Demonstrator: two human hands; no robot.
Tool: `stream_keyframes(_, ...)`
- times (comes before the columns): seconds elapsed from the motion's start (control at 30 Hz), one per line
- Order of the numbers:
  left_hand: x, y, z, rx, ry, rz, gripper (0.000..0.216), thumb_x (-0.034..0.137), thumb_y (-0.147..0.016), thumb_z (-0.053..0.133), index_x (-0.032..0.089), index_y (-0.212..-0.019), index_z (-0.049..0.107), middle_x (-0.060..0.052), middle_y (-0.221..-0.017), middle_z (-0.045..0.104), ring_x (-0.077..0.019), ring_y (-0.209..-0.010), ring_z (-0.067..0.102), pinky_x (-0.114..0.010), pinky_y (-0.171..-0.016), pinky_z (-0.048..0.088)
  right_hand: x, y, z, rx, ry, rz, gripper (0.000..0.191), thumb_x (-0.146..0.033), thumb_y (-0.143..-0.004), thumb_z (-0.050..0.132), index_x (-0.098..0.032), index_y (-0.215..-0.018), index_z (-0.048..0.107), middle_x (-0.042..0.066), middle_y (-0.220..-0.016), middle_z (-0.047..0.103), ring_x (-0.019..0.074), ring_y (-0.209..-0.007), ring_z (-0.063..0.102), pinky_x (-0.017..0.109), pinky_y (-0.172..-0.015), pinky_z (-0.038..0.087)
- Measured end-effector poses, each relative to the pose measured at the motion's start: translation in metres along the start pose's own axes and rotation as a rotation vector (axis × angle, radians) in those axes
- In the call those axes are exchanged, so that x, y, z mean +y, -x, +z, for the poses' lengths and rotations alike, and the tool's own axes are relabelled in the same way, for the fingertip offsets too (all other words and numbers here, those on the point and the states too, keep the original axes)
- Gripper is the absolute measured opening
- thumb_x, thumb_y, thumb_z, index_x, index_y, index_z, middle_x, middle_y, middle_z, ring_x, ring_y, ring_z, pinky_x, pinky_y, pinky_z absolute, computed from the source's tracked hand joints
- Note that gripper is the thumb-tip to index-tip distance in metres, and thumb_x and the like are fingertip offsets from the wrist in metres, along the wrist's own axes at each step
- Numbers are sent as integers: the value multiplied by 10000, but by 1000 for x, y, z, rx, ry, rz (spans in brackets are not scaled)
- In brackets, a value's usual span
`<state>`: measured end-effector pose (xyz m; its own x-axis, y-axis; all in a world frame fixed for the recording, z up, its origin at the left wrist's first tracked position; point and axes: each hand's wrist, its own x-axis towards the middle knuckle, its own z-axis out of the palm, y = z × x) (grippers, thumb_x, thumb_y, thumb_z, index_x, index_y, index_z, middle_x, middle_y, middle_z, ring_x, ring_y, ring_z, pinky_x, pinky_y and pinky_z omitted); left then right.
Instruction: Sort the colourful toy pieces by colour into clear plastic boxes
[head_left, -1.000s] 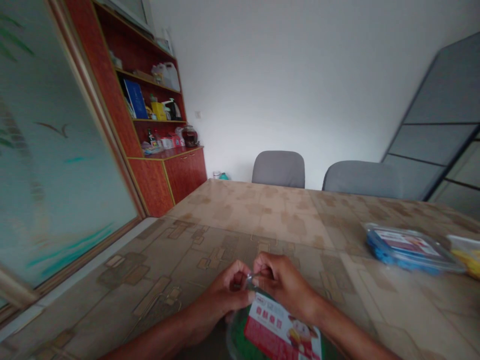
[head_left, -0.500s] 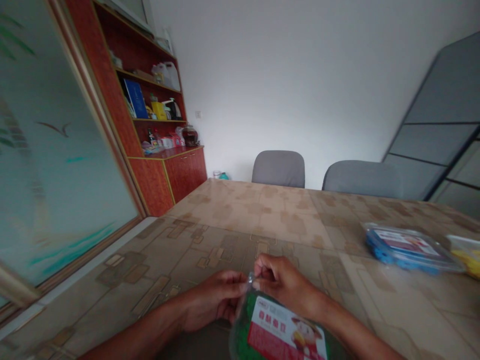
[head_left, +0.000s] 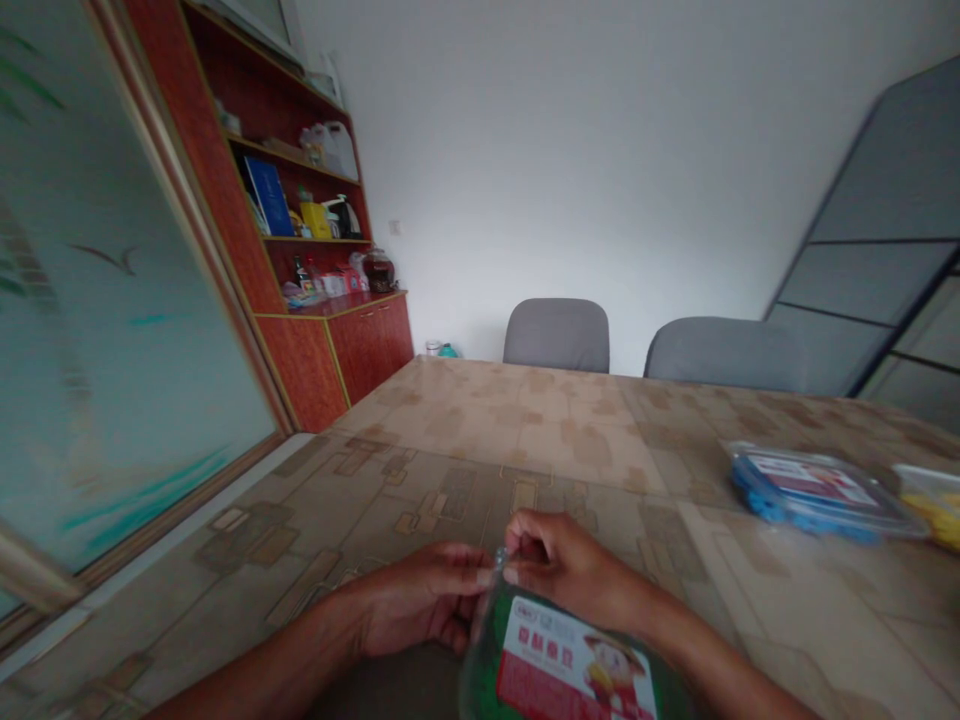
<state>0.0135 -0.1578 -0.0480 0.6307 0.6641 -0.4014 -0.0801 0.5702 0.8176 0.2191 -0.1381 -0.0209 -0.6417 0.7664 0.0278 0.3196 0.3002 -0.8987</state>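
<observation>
Head view: left hand (head_left: 420, 610) and right hand (head_left: 562, 570) pinch the green package (head_left: 555, 665) (clear-wrapped); each grip clenched on it.

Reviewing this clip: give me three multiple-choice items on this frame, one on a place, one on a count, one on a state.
1. Where does the clear plastic box of blue pieces lie?
A. on the table's right side
B. on the cabinet shelf
C. on a chair

2. How many grey chairs stand behind the patterned table?
A. one
B. two
C. four

3. How is the clear plastic box with green contents and a red-and-white label held?
A. lying untouched
B. by one hand only
C. left hand and right hand pinching its top edge

Answers: 1 A, it lies right of the hands; 2 B, two backrests show; 3 C, both hands' fingertips meet at its edge.
</observation>
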Motion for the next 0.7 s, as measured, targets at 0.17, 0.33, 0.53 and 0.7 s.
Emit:
stream_keyframes(0.17,0,1,9,71,-24,9,408,447,-703,750,135,-933,621,15,-669,574,-92,-524,543,-158,-415,366,-4,1,0,-50,-38,-16,41,-158,-793,555,-182,-812,529,-74,-613,400,78,-567,355,168,-486,270)
stream_keyframes(0.33,-1,-1,15,123,-39,-7,365,428,-688,746,138,-874,626,-1,-690,583,-104,-531,542,-177,-438,373,-9,2,-2,-60,-90,-65,56,-167,-811,561,-181,-791,511,-82,-604,381,72,-547,333,173,-485,266)
stream_keyframes(0.53,5,0,21,149,-73,37,334,434,-693,725,146,-816,606,18,-636,545,-96,-501,503,-178,-443,346,-16,6,-12,-50,61,-102,33,-211,-856,536,-185,-836,537,-61,-660,472,85,-600,418,188,-542,313)
stream_keyframes(0.7,5,0,19,199,-147,92,360,471,-687,717,145,-800,614,10,-633,557,-137,-586,549,-229,-554,406,-23,5,-5,43,100,-99,47,-186,-824,557,-186,-782,535,-67,-617,466,85,-566,421,190,-519,305)
